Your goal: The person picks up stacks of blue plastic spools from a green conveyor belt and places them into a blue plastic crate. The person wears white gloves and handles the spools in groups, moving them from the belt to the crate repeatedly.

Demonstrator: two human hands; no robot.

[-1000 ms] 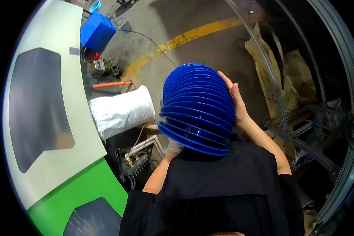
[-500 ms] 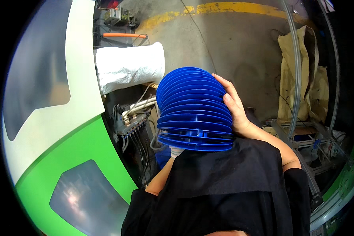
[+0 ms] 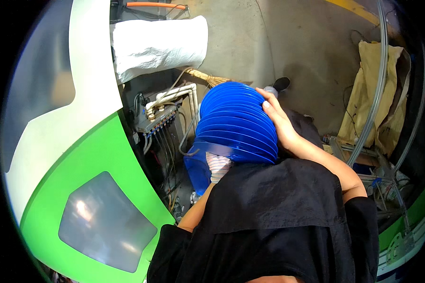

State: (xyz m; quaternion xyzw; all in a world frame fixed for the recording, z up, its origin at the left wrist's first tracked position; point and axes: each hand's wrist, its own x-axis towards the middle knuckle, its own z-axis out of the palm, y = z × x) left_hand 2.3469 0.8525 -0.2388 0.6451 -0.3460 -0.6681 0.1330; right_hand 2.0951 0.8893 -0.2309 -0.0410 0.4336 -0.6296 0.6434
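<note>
A tall stack of thin, round blue plastic pieces with rims [image 3: 236, 120] leans against the black apron [image 3: 274, 198] on my front. Bare, my right hand [image 3: 279, 120] presses along the right side of the stack, fingers stretched over its edges and thumb lying against it. My left hand [image 3: 218, 165], in a striped light glove, is at the near left end of the stack. Its fingers are smeared by motion, so their grip is unclear. Below that hand, a blue container [image 3: 197, 172] shows in part.
A green and white machine panel [image 3: 99, 155] curves along the left. Beside it are a valve block with hoses [image 3: 158, 118], a white sack [image 3: 160, 45] and a straw broom [image 3: 208, 77]. At right stand a metal rail [image 3: 375, 94] and beige sacking [image 3: 370, 89]. A shoe [image 3: 282, 84] shows beyond the stack.
The view has shifted, and the stack now tilts more toward the lower right. My left hand has come from beneath the stack up onto its near side. My right hand stays against the stack.
</note>
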